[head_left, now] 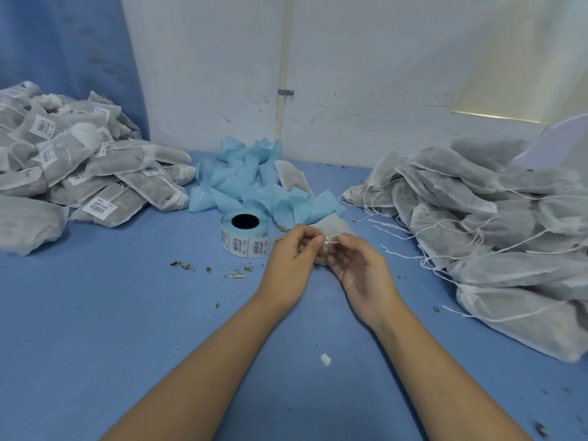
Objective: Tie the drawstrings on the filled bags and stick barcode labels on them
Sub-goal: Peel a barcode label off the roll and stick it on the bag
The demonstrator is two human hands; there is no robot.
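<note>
While a filled non-woven bag (338,225) lies on the blue bench (95,329), greyish contents showing through it, its white drawstring (331,239) is pinched by the left hand (291,253) and the right hand (359,265). A barcode label roll (245,238) is stood just left. Blue backing scraps (251,186) are heaped behind. Labelled bags (79,173) are piled left, unlabelled bags (477,218) right.

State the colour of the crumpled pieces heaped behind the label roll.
The crumpled pieces are light blue, best seen in the head view.
</note>
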